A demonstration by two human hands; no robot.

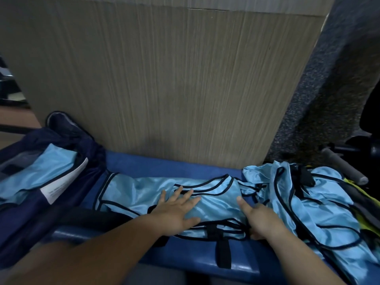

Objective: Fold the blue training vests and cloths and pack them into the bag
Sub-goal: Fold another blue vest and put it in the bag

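Note:
A light blue training vest (135,194) with black trim lies spread across the blue padded bench (191,258). My left hand (176,210) rests flat on its middle with fingers spread. My right hand (261,221) grips the vest's near right edge, thumb on top, fingers tucked under the cloth. A heap of more blue vests (304,204) lies at the right end of the bench. At the left the navy bag (24,223) stands open with folded blue cloth (41,175) and a white label (63,182) inside.
A tall wood-grain panel (164,79) rises directly behind the bench. Something yellow (362,221) shows under the heap at the far right. A grey bar (343,165) and a dark chair base (368,145) stand on the speckled floor at the right.

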